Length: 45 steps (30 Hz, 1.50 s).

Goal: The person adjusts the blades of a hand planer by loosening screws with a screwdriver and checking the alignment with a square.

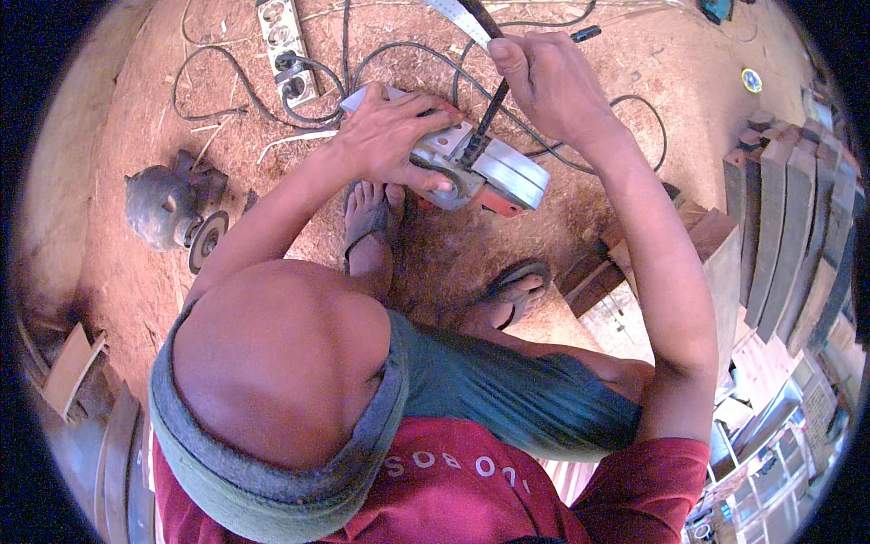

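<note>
An upturned electric hand planer (pixel 510 174), with a silver metal sole and red body, lies in front of my feet. My left hand (pixel 390 136) is spread over its left part, fingers over the far edge and thumb on the near side, bracing it. My right hand (pixel 551 86) is closed round a long dark metal rod (pixel 490 113) above the planer. The rod slants down, and its lower end meets the slot in the middle of the sole. Exactly what the tip touches is too small to tell.
A power strip (pixel 288 36) with plugged-in black cables lies at the far left. An angle grinder (pixel 168 204) with a disc rests on the left. Stacked dark wooden pieces (pixel 784 231) stand at the right. Wood shavings litter the brown floor (pixel 245 136). My bent knee (pixel 281 354) is close below.
</note>
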Each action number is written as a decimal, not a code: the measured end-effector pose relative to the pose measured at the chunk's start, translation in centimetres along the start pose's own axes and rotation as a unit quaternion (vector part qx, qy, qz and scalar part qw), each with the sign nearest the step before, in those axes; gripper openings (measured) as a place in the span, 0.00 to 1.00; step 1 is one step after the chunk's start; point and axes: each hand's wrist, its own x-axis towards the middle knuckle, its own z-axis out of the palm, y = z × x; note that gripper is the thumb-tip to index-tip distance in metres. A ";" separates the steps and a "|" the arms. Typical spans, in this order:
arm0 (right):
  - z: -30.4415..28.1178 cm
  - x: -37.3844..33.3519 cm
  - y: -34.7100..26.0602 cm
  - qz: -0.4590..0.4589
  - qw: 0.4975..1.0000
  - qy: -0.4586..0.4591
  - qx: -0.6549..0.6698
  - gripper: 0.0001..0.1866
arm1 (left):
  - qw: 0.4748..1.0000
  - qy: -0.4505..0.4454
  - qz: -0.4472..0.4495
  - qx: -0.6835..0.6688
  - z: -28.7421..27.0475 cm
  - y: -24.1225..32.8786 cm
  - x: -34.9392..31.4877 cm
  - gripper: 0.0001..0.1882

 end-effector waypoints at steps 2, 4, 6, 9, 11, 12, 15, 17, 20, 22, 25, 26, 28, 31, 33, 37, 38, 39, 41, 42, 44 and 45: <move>0.0 0.1 -0.1 0.005 1.000 -0.001 -0.006 0.31 | 1.000 -0.019 -0.010 -0.005 -0.3 0.0 0.0 0.55; -0.1 0.1 -0.2 0.011 1.000 -0.002 -0.013 0.31 | 1.000 -0.011 -0.009 -0.006 0.0 -0.1 -0.1 0.54; -0.3 0.2 -0.4 0.034 0.999 -0.036 -0.023 0.31 | 1.000 -0.002 -0.008 -0.007 0.1 -0.1 -0.1 0.54; -0.7 0.0 -1.1 0.060 0.997 -0.044 0.007 0.29 | 1.000 -0.013 -0.019 -0.010 -0.4 0.0 -0.1 0.54; -0.4 -0.4 -0.4 0.052 0.998 -0.034 -0.001 0.28 | 0.999 -0.033 -0.031 -0.013 -0.7 0.1 0.1 0.54; -0.3 -0.5 0.0 0.045 0.999 -0.029 -0.006 0.28 | 0.999 -0.030 -0.030 -0.009 -0.4 0.1 0.1 0.54; -1.0 -0.4 0.2 -0.014 0.999 -0.028 -0.002 0.28 | 1.000 0.012 0.001 -0.010 0.0 -0.4 -0.1 0.54; -0.7 -0.8 0.8 0.001 0.998 -0.066 -0.018 0.24 | 1.000 0.009 0.007 -0.001 0.2 -0.4 -0.2 0.54; -0.1 -0.8 1.9 -0.052 0.996 0.006 -0.065 0.23 | 0.999 0.033 0.033 -0.022 0.3 -0.7 -0.1 0.54; -0.4 -0.3 2.5 -0.019 0.997 0.027 -0.076 0.22 | 0.999 0.023 0.028 -0.029 0.3 -0.7 -0.1 0.54; -0.5 0.2 2.3 -0.044 0.996 0.004 -0.076 0.22 | 0.999 0.019 0.027 -0.032 0.0 -0.7 -0.3 0.54; -0.4 0.1 2.4 -0.043 0.996 0.003 -0.077 0.22 | 0.999 0.026 0.030 -0.028 -0.1 -0.7 -0.2 0.54; -0.2 -0.2 2.8 -0.087 0.990 -0.006 -0.107 0.20 | 0.999 0.018 0.031 -0.023 0.0 -0.7 -0.2 0.53; -0.1 -0.5 2.7 -0.091 0.991 0.009 -0.100 0.18 | 0.999 -0.002 0.024 -0.021 -0.4 -0.6 -0.1 0.53; -0.2 -0.5 2.7 -0.097 0.991 -0.004 -0.096 0.18 | 0.999 -0.014 0.019 -0.027 -0.3 -0.6 -0.1 0.53; -0.1 -0.8 2.9 -0.125 0.987 -0.002 -0.100 0.17 | 0.999 -0.014 0.020 -0.040 -0.5 -0.6 -0.1 0.52; -0.1 -0.9 3.0 -0.124 0.987 -0.001 -0.100 0.17 | 0.998 -0.015 0.023 -0.052 -0.5 -0.6 0.0 0.52; -0.2 -1.0 3.1 -0.119 0.987 -0.003 -0.103 0.17 | 0.998 -0.015 0.024 -0.051 -0.4 -0.6 0.0 0.52; -0.3 -1.2 3.1 -0.114 0.988 -0.003 -0.105 0.17 | 0.998 0.026 0.038 -0.036 -0.3 -0.7 0.0 0.53; -0.4 -1.3 3.2 -0.105 0.989 -0.005 -0.103 0.17 | 0.998 0.025 0.038 -0.035 -0.4 -0.6 0.1 0.53; 0.1 -1.1 3.0 -0.101 0.990 -0.012 -0.101 0.17 | 0.999 0.026 0.036 -0.025 -0.1 -0.8 -0.3 0.54; 0.3 -1.0 3.0 -0.100 0.990 -0.009 -0.095 0.17 | 0.999 0.027 0.034 -0.026 0.1 -0.9 -0.6 0.54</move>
